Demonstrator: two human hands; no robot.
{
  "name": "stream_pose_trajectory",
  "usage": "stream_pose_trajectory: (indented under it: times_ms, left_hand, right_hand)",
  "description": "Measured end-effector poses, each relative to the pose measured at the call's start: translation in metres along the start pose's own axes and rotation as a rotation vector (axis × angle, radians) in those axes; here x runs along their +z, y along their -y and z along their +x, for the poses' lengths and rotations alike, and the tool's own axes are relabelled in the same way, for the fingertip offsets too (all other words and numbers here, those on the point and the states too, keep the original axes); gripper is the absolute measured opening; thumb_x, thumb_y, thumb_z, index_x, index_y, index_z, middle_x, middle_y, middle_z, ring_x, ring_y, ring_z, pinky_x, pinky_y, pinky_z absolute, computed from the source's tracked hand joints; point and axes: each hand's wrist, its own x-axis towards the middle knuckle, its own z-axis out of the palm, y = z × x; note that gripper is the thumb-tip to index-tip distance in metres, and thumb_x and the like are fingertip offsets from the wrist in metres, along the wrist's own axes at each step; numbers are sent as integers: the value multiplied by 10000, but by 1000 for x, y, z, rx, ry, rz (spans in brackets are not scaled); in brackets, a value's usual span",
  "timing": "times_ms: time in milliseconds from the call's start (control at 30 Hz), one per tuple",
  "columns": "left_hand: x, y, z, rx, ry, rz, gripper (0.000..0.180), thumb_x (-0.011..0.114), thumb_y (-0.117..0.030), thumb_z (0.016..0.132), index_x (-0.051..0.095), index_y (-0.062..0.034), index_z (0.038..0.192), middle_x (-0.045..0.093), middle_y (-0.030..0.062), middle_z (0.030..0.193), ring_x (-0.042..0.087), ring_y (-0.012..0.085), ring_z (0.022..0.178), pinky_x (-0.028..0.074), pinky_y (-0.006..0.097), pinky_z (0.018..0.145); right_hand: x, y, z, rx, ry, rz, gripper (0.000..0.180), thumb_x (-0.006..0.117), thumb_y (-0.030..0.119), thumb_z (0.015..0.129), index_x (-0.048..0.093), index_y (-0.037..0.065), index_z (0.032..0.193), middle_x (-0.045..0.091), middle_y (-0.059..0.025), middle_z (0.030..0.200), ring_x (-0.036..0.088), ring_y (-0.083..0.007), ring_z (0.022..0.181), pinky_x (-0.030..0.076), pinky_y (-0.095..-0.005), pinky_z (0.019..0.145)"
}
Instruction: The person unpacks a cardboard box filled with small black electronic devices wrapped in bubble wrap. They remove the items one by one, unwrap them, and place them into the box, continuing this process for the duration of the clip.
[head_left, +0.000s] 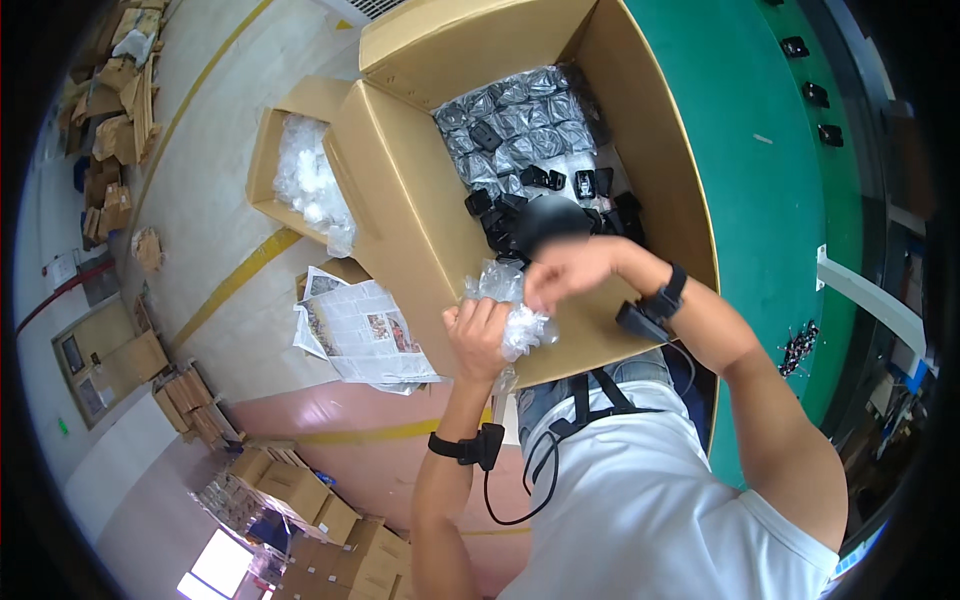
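My left hand [478, 340] is closed round a bunch of crumpled clear plastic bags [525, 332] at the near left edge of a large cardboard box [400, 165]. Just right of it, my right hand [572, 270] has its fingers curled down against the top of the bunch. What those fingertips pinch is hidden. Beyond both hands, small black plastic parts [500, 225] lie in a loose heap inside the box. Farther in, rows of similar parts wrapped in clear bags [525, 115] cover the bottom. A blurred dark round patch [550, 222] hides part of the heap.
Left of the box stands a smaller carton [262, 180] filled with clear plastic bags. Newspaper sheets [360, 335] lie near the box's left side. On the right, a green surface [755, 210] carries several black parts [816, 95]. Stacked cartons [290, 485] stand at lower left.
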Motion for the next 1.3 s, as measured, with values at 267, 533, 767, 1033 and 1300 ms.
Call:
stream_pose_trajectory:
  times_ms: [267, 533, 767, 1033, 1300]
  left_hand:
    - [2, -6, 11, 4, 37, 48, 213, 655, -278, 690, 564, -86, 677, 688, 31, 1025, 589, 206, 844, 313, 356, 724]
    - [8, -4, 5, -18, -8, 87, 206, 652, -299, 717, 591, -103, 722, 669, 30, 865, 616, 205, 870, 304, 352, 731]
    - [7, -4, 8, -21, 14, 61, 213, 659, -298, 703, 627, -105, 786, 628, 25, 791, 604, 204, 854, 297, 358, 735]
    - [12, -5, 4, -64, 28, 54, 221, 660, -278, 691, 632, -99, 818, 646, 9, 837, 605, 201, 878, 293, 355, 775]
    - [14, -4, 4, -61, 20, 58, 207, 670, -248, 679, 623, -95, 810, 663, -2, 877, 609, 207, 894, 296, 355, 785]
  right_hand:
    - [-100, -155, 96, 122, -854, -893, 540, 597, 180, 849, 447, 96, 1362, 368, -154, 1467, 397, -338, 1319, 377, -436, 1049]
    - [-35, -129, 99, 589, -487, -811, 425, 578, 329, 845, 624, 12, 1124, 671, -190, 1046, 638, -365, 995, 497, -467, 875]
    - [-84, -167, 115, 482, -1093, -70, 405, 569, 311, 884, 677, -4, 652, 666, -103, 597, 645, -214, 503, 527, -332, 543]
    - [-86, -212, 159, 165, -1300, 1247, 339, 739, 301, 829, 566, 53, 676, 554, -22, 566, 423, -85, 392, 309, -211, 363]
    - [-96, -217, 179, 303, -1322, 1109, 307, 671, 246, 895, 626, -53, 846, 686, -142, 771, 672, -174, 589, 568, -249, 483]
